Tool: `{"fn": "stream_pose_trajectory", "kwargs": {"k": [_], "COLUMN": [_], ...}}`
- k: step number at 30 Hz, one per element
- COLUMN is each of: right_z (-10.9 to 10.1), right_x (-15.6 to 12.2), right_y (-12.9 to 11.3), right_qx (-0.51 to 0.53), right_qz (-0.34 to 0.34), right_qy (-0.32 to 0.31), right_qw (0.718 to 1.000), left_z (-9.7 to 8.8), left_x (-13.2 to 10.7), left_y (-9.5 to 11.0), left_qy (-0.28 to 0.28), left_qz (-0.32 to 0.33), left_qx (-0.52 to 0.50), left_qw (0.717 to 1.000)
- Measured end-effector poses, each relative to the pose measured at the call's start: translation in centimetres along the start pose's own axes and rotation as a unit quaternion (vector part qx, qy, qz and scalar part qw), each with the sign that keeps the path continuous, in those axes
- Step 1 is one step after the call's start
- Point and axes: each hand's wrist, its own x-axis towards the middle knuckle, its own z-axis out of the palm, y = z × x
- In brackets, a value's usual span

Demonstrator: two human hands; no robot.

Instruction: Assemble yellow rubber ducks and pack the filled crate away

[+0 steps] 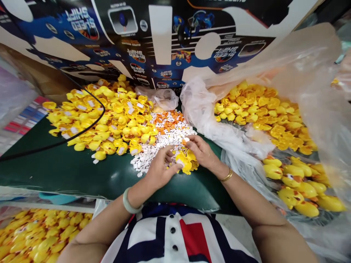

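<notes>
Left hand [160, 168] half-closed against light, thin yellow plastic duck shell [186, 162] (take by rim); right hand [201, 151] pinches white chip [186, 139].

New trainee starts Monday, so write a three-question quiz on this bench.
1. True or false: the bangle is on the right wrist.
2. What lies between the duck heaps? A) coins B) white pieces C) screws
3. Fill in: the right hand wears a gold ____.

Key: 1 false; 2 B; 3 bracelet.
</notes>
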Motion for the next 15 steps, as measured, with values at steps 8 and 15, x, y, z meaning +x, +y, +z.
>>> {"fn": "stream_pose_trajectory", "kwargs": {"k": [8, 15], "right_z": [0.8, -1.9], "right_x": [0.4, -1.6], "right_y": [-2.5, -3.3], "right_qx": [-0.145, -0.338], "right_qz": [-0.152, -0.200], "right_qy": [-0.102, -0.124], "right_qw": [0.972, 0.911], "left_z": [0.1, -1.4], "left_x": [0.8, -0.4], "left_y": [-1.2, -1.5], "left_qy": [-0.229, -0.075], "left_qz": [-0.215, -0.218], "left_qx": [-0.390, -0.366], "left_qw": [0.866, 0.902]}}
